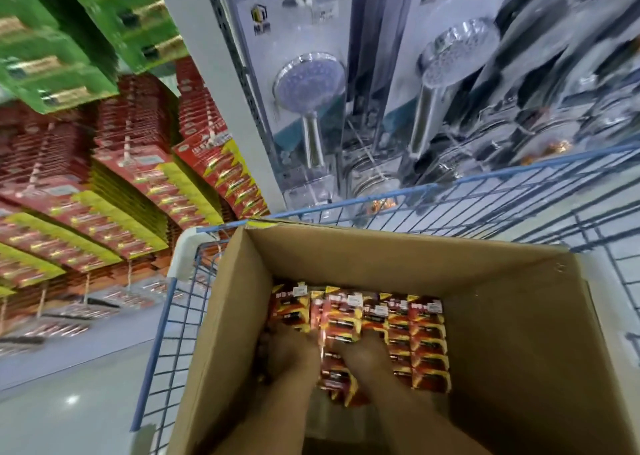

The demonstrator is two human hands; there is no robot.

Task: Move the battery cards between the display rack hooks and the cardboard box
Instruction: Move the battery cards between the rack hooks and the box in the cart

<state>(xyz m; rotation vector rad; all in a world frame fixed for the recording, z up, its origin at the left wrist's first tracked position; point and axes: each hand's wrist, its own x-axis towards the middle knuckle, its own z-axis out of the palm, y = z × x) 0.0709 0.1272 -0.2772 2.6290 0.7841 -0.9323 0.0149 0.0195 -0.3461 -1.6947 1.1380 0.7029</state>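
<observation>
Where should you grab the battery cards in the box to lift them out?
Probably by their side edges, coming from above. The battery cards stand packed in rows inside the cardboard box, so only the tops are free. Both hands are already reaching in.

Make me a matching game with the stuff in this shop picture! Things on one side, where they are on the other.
Things:
1. hands
2. box
3. shower heads
4. green cards

Places:
A. in the blue cart
B. top left, above the red cards
C. inside the box, on the battery cards
D. hanging behind the cart

Pairs: 1-C, 2-A, 3-D, 4-B
</observation>
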